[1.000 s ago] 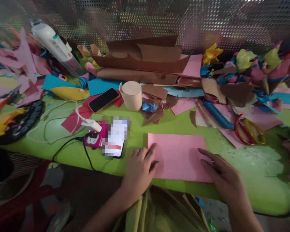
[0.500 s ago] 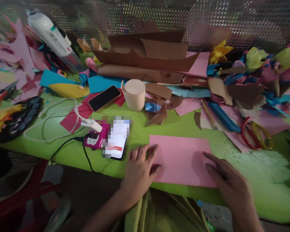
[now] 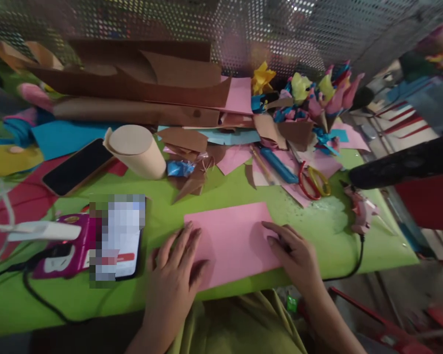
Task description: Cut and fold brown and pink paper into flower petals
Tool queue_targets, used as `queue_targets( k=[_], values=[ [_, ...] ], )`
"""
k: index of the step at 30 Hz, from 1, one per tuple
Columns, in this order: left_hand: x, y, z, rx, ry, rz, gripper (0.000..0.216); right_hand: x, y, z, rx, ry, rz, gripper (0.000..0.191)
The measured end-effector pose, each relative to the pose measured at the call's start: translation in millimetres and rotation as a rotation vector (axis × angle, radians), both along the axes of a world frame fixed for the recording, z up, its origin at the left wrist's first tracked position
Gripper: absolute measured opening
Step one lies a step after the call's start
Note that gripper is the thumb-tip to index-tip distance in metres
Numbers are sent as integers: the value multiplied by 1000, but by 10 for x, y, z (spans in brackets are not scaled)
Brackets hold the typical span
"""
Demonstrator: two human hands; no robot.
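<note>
A pink sheet of paper (image 3: pixel 232 238) lies flat near the front edge of the green table (image 3: pixel 317 231). My left hand (image 3: pixel 173 278) rests on the sheet's left edge, fingers stretched out and flat. My right hand (image 3: pixel 293 253) lies on the sheet's right edge, fingers also extended and pressing down. Neither hand grips anything.
A lit phone (image 3: pixel 120 241) on a magenta device (image 3: pixel 61 246) lies left of the sheet, a dark phone (image 3: pixel 77 166) and a beige paper cup (image 3: pixel 136 150) behind. Brown card (image 3: pixel 140 83), paper scraps, red-yellow scissors (image 3: pixel 312 179), a blue pen (image 3: pixel 278 164) and a pink glue gun (image 3: pixel 362 211) crowd the back and right.
The view has swung to the right and closer, so the table's right end and the glue gun now show. Both hands stay flat on the pink sheet.
</note>
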State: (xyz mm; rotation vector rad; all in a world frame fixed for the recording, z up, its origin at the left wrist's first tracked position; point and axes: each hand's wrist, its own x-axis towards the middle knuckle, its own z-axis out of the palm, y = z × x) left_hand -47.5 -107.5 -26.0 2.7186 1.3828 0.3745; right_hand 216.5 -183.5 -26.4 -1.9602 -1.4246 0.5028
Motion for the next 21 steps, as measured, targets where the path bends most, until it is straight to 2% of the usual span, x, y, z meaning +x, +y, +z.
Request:
queue_targets(
  k=[11, 21],
  values=[
    [-16, 26, 4, -7, -1, -24, 58, -39, 13, 22, 26, -6, -3, 26],
    [-28, 23, -15, -26, -16, -22, 53, -60, 25, 59, 47, -10, -6, 25]
  ],
)
